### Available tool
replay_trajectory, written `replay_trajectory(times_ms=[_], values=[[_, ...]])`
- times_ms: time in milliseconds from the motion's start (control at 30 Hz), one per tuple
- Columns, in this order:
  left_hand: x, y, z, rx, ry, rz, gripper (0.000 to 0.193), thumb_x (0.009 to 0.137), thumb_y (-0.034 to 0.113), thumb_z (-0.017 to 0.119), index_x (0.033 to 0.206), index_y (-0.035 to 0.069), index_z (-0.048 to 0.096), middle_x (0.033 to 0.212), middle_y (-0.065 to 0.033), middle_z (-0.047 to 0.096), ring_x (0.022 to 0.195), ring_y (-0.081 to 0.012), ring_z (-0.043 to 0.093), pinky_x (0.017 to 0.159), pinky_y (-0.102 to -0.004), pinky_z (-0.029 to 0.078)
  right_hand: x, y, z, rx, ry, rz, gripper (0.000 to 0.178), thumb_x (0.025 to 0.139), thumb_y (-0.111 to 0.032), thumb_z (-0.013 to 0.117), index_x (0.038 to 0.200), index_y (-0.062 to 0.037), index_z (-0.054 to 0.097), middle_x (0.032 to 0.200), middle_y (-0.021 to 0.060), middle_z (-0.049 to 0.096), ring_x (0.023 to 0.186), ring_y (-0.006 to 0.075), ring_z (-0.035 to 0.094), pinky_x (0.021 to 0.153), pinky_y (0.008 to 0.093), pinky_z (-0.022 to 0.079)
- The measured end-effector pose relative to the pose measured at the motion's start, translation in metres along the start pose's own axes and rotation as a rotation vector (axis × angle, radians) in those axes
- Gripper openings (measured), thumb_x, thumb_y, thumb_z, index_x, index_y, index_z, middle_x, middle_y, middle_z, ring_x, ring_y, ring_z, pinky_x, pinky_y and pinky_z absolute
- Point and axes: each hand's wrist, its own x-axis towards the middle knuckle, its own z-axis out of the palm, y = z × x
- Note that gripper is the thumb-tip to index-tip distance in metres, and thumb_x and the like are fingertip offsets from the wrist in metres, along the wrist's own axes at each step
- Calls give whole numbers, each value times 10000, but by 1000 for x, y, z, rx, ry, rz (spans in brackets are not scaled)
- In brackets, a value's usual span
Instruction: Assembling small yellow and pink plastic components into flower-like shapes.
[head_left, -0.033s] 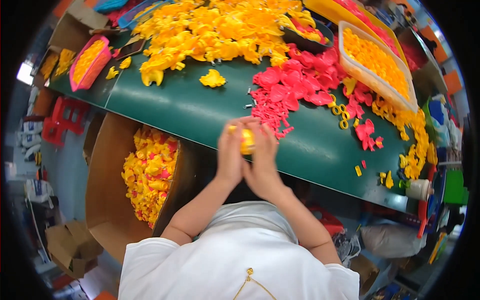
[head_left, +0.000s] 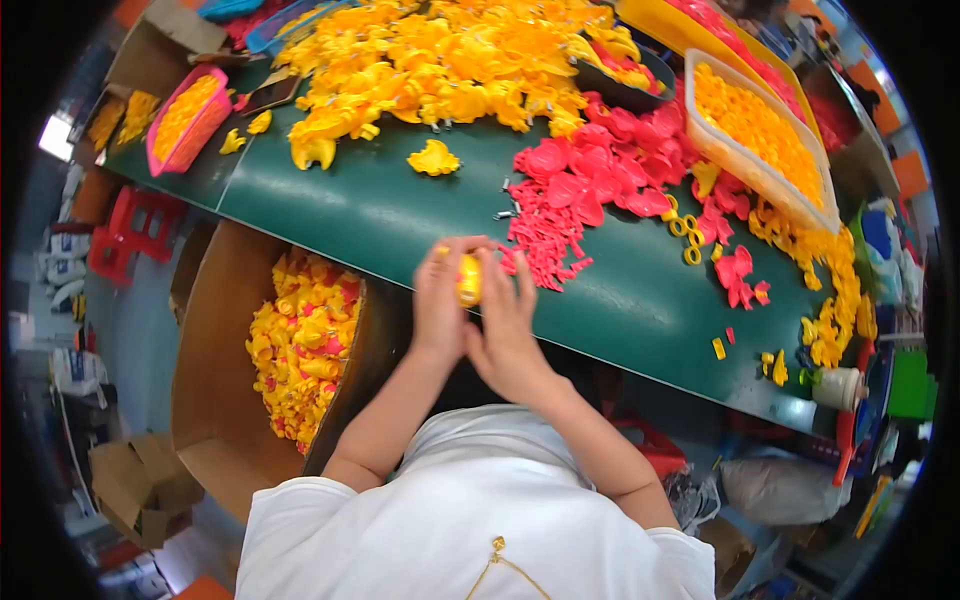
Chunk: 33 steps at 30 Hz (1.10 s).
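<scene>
My left hand (head_left: pixel 438 300) is closed around a small rounded yellow plastic piece (head_left: pixel 469 280) above the table's front edge. Beside it, my right hand (head_left: pixel 508 320) has its fingers stretched and apart; its index finger lies near the piece, and contact there is unclear. Just beyond my right fingers spreads a heap of small pink plastic parts (head_left: pixel 545 235). Larger pink shell-shaped pieces (head_left: pixel 590 170) lie behind them. A single yellow shell piece (head_left: pixel 434 158) rests on the green table (head_left: pixel 340 215).
A big yellow heap (head_left: pixel 430 70) covers the table's far side. Yellow parts fill a pink basket (head_left: pixel 163 150) and a clear tub (head_left: pixel 800 205). Left of my lap stands a cardboard box (head_left: pixel 225 370) of yellow-and-pink pieces. A white cup-like container (head_left: pixel 838 388) sits at the right edge.
Both hands have shifted slightly left with the yellow piece. My right hand's fingers have come away from the left hand and spread apart.
</scene>
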Motion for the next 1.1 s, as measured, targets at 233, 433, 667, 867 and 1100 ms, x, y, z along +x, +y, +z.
replay_trajectory(times_ms=[233, 433, 667, 867, 1100], values=[[-4, 71, -212, 925, 456, 380, 485, 984, 390, 388, 790, 7, 613, 642, -134, 609, 647, -212, 602, 676, -331, 478, 72, 32, -14, 36, -6, -66, 436, 803, -100, 645, 1225, -62, 544, 1243, 134, 522, 1195, 371, 416, 1034, 465, 328], [6, 72, -199, 1631, 566, 178, 394, 930, 377, 533, 1087, 23, 610, 928, -174, 651, 941, -330, 594, 840, -430, 464, 158, 88, 9, -361, 109, -61, 201, 742, -109, 699, 943, -106, 695, 977, 53, 620, 979, 284, 526, 817, 382, 467], [119, 57, -72, 1397, 247, 650, 298, 899, 279, 590, 1103, 62, 593, 997, -130, 649, 914, -286, 584, 814, -384, 468, 155, 91, 3, -515, 206, -209, 150, 709, -121, 729, 852, -98, 690, 853, 35, 647, 885, 260, 580, 760, 364, 487], [156, 8, -62, 957, 66, 381, 249, 874, 64, 612, 1094, 32, 499, 992, -113, 603, 907, -179, 607, 735, -285, 487, 62, 64, -72, 271, 206, 322, 107, 789, -44, 705, 887, -31, 664, 820, 48, 674, 733, 137, 625, 633, 240, 475], [49, 20, 18, 440, -68, 289, 202, 888, -24, 561, 1088, 2, 542, 990, -72, 611, 786, -138, 633, 688, -245, 516, -10, 38, -96, 977, 357, 628, 124, 816, -8, 683, 929, 22, 642, 872, 58, 649, 750, 102, 598, 642, 209, 452]])
